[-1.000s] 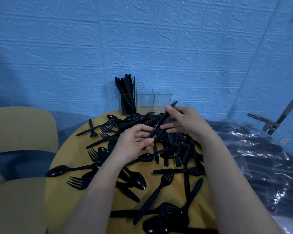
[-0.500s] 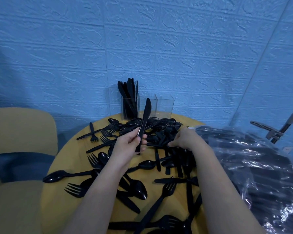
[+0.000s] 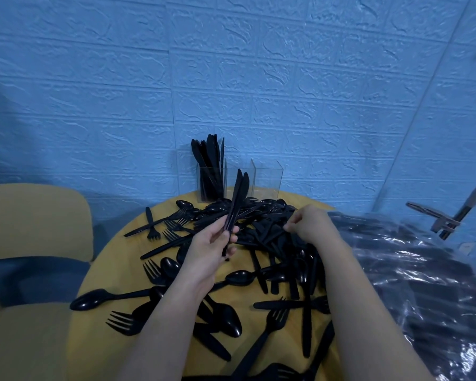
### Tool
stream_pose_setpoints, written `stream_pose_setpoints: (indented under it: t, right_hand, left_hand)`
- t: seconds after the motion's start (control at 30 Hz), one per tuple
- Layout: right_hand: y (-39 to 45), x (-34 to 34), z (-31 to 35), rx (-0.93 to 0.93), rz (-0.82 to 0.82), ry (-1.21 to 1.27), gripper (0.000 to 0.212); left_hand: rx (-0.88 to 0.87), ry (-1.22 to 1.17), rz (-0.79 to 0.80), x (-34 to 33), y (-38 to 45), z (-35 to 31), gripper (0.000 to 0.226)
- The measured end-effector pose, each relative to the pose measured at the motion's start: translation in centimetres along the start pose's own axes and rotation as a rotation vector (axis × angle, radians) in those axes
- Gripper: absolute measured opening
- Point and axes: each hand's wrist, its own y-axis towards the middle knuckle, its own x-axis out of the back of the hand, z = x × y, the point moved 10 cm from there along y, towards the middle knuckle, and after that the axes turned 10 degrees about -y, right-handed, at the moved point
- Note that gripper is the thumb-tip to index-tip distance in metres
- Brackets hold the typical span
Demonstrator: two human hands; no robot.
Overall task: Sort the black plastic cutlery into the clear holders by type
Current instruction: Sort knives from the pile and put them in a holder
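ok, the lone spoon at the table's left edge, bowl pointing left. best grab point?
Take the spoon by its handle, about mid-length, pinching across the narrow sides from above. The handle lies flat on bare table there, clear of other pieces, while its right end runs under the pile near the left hand's forearm. The bowl is wide and rounded, a poorer pinch.

knives (image 3: 210,163) in left holder (image 3: 211,185) | pile (image 3: 259,243) before holders

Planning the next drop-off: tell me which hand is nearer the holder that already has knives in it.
Left. The left hand, gripping knives, sits just below the filled holder; the right hand is farther off to its right, on the cutlery pile.
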Motion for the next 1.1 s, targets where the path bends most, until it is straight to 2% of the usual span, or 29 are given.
stream_pose_setpoints:
  t: [0.07,0.17,0.23,0.33,0.47,0.77,0.9,1.03,1.1]
  right_hand:
    - [0.7,-0.5,1.1,-0.002,-0.013,-0.045,0.013]
    - [1.7,-1.0,3.0,-0.006,-0.053,-0.169,0.041]
    - [2.2,-2.0,3.8,-0.001,-0.013,-0.262,0.05]
    - [2.5,-3.4,4.1,-0.022,0.096,-0.267,0.045]
    - [2.3,-3.9,4.3,0.021,0.201,-0.138,0.022]
    - [-2.6,-3.1,4.1,0.101,0.3,0.154,0.033]
    - [-3.8,-2.7,4.1,0.175,0.406,0.1,0.033]
    - [-6.1,-3.7,4.9,0.31,0.645,0.035,0.023]
    - [-6.5,-3.7,5.2,0.353,0.656,-0.026,0.018]
  left_hand:
    - [-0.01,-0.009,0.012,-0.1,-0.1,0.1,0.034]
    - [-0.017,-0.062,0.0,0.2,0.1,0.0,0.032]
    - [-0.025,-0.105,-0.013,0.5,0.1,-0.2,0.032]
    - [-0.021,-0.152,-0.047,1.0,0.3,-0.3,0.031]
    - [0.003,-0.162,-0.075,1.3,0.4,-0.2,0.031]
    - [-0.024,-0.146,-0.112,2.0,0.2,-0.7,0.034]
    - [-0.025,-0.145,-0.111,2.0,0.2,-0.8,0.033]
    - [-0.031,-0.161,-0.125,2.3,0.1,-1.0,0.032]
    - [-0.033,-0.165,-0.134,2.4,0.1,-1.0,0.032]
